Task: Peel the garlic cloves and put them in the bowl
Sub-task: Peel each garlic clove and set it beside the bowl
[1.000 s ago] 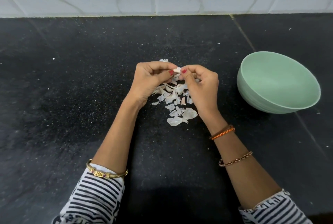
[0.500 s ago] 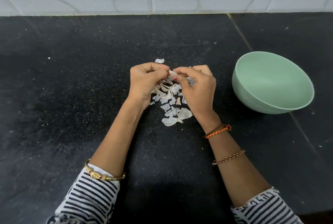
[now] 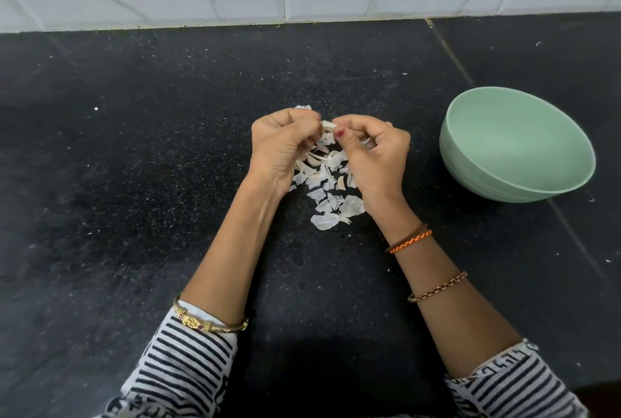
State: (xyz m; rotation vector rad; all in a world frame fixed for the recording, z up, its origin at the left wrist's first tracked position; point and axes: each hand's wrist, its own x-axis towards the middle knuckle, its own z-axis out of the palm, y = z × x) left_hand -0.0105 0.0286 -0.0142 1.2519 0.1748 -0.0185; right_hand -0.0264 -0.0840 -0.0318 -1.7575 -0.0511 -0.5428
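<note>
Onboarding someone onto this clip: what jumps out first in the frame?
Centre frame, the left hand and right hand meet fingertip to fingertip, both pinching one small garlic clove above the black counter. Right below that grip lies a scatter of white garlic skins. Off to the right stands a pale green bowl, its visible inside bare.
</note>
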